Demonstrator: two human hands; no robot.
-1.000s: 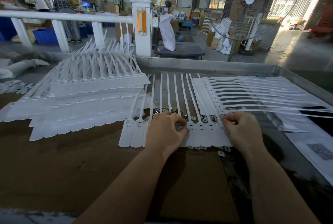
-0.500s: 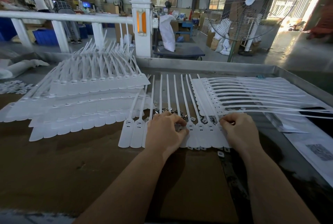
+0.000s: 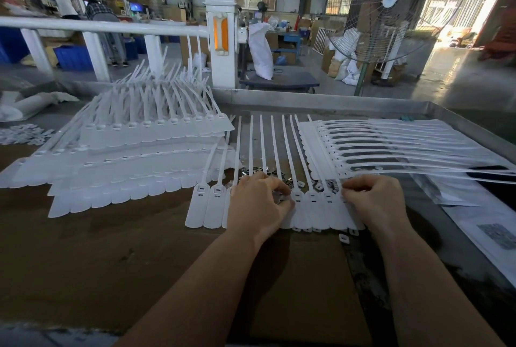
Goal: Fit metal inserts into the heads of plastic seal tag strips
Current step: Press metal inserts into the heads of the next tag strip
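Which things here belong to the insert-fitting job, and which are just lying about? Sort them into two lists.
Job in hand:
row of seal tag strips under both hands
left hand
right hand
metal inserts scattered behind the strip heads
stacked strips on the left
strip sheet on the right

Lying about:
standing fan
white sack
printed papers at the right edge

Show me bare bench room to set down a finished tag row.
Free: the brown bench top near the edge, below the left tag stacks and left of the left forearm. Crowded: the working row under both hands, the metal inserts behind it, and the right tag pile with papers.
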